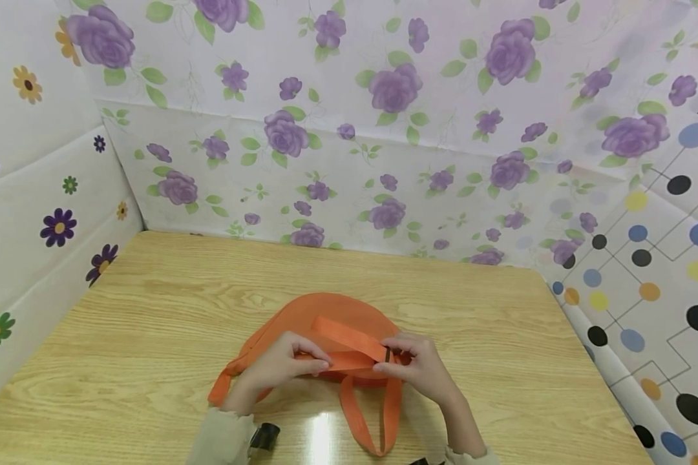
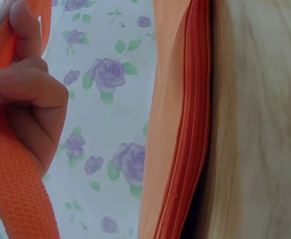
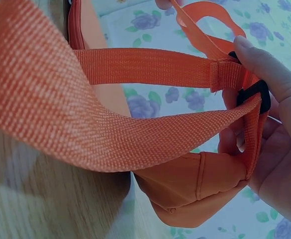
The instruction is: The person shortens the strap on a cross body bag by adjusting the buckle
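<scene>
An orange bag lies on the table in front of me, its red-orange zipper running along one edge in the left wrist view. My left hand pinches the orange webbing strap between thumb and fingers. On the right, my right hand grips the strap beside a black slider buckle, with the thumb over the webbing. One strap loop hangs from the bag toward the table's near side. The right palm hides some of the right-hand fingers.
The wood-grain table reaches back to a floral sheet. A flowered sheet stands on the left and a dotted one on the right. A black band sits by the left sleeve.
</scene>
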A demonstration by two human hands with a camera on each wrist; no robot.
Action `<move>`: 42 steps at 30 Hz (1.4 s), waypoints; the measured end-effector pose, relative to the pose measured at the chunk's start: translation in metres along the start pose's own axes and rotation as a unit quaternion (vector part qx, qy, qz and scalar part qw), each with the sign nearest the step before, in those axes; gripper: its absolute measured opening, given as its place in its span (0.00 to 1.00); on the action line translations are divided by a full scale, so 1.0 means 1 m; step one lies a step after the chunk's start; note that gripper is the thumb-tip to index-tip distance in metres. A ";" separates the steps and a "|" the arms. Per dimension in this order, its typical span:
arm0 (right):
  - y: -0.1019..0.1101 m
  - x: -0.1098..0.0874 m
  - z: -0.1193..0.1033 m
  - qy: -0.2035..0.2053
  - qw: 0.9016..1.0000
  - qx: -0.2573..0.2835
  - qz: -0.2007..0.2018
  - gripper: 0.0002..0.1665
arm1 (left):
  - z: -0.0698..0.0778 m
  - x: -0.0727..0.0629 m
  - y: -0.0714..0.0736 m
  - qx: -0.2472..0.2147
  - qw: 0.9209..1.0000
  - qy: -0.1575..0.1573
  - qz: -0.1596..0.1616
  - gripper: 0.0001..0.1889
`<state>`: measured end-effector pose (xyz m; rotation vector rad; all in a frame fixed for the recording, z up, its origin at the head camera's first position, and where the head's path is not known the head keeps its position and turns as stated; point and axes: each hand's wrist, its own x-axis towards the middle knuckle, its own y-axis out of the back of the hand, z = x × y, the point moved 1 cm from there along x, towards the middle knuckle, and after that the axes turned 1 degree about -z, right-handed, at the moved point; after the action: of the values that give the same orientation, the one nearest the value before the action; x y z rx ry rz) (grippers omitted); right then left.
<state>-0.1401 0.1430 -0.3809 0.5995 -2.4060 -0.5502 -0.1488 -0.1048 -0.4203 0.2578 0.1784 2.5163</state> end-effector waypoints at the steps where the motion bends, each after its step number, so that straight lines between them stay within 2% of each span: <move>1: 0.000 0.000 0.000 -0.003 1.000 -0.001 0.000 0.11 | 0.000 -0.001 0.001 -0.002 1.000 -0.001 -0.001 0.09; 13: 0.002 -0.002 0.002 -0.023 1.000 -0.009 0.003 0.13 | -0.002 -0.011 0.015 -0.006 1.000 -0.022 0.004 0.08; 27: 0.000 0.001 0.003 -0.019 1.000 -0.010 -0.005 0.13 | -0.004 -0.020 0.029 0.019 0.999 0.019 0.017 0.08; 35: 0.001 0.001 0.004 -0.024 1.000 -0.008 -0.004 0.09 | -0.005 -0.027 0.038 0.018 0.999 0.023 0.015 0.09; 42: 0.002 -0.001 0.006 -0.009 1.000 -0.003 -0.004 0.08 | -0.004 -0.032 0.042 0.023 0.999 0.021 0.021 0.09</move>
<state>-0.1435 0.1461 -0.3846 0.6054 -2.4198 -0.5687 -0.1472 -0.1581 -0.4211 0.2290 0.2506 2.5621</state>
